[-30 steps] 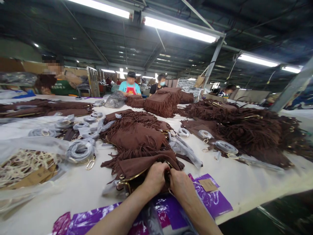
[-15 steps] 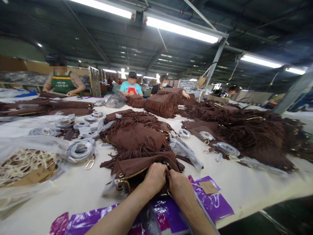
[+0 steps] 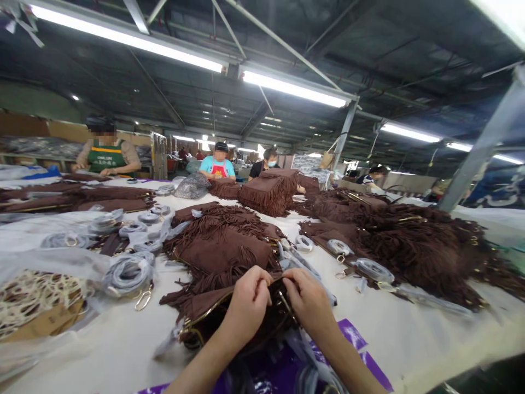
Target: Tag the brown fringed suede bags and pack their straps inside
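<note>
A brown fringed bag [image 3: 200,307] lies in front of me with its gold zipper [image 3: 211,313] undone and its mouth gaping toward me. My left hand [image 3: 248,298] pinches the bag's upper edge near the middle of the opening. Close beside it, my right hand [image 3: 307,298] is closed on the same edge, near its right end. The inside of the bag is dark and partly covered by my wrists. Shiny purple plastic [image 3: 270,369] lies beneath the bag, partly hidden by my forearms.
More brown fringed bags [image 3: 225,246] lie just beyond, with a big heap [image 3: 426,235] at the right. Plastic-wrapped coiled straps [image 3: 128,273] are on the left. A clear bag holds white cords [image 3: 35,298] and brown tags. Several co-workers, one in a green apron [image 3: 107,156], are across the table.
Both hands have lifted the bag's edge slightly and sit a little farther apart on it. The bag mouth has opened toward me and covers more of the purple plastic. The view has tilted up.
</note>
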### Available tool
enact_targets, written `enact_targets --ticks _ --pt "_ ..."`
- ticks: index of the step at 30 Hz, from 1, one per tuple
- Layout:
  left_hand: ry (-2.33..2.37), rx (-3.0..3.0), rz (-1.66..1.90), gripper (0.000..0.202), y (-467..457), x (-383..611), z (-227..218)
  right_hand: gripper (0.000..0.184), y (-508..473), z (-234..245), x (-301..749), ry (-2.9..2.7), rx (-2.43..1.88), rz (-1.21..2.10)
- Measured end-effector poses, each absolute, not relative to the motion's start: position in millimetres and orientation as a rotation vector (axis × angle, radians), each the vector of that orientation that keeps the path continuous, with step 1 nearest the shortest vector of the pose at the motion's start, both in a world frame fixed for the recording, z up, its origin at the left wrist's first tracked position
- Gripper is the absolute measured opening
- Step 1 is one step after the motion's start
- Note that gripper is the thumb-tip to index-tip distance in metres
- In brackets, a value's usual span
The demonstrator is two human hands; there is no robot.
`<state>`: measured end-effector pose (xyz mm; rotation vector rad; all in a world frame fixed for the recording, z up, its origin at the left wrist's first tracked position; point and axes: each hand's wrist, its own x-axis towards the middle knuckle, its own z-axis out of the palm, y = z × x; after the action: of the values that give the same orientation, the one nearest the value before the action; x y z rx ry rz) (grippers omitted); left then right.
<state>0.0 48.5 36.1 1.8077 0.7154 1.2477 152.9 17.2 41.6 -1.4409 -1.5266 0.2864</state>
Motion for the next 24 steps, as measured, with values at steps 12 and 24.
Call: enact_targets --ticks 12,24 --pt "0.582 1.347 0.941 0.019 57.8 4.9 17.5 0.039 60.8 37.9 141.5 -1.280 -1.275 0.657" --pt "0.502 1.085 0.933 0.028 66.7 7.2 2.0 0.051 51.6 56.2 146.6 -1.028 -1.171 0.874"
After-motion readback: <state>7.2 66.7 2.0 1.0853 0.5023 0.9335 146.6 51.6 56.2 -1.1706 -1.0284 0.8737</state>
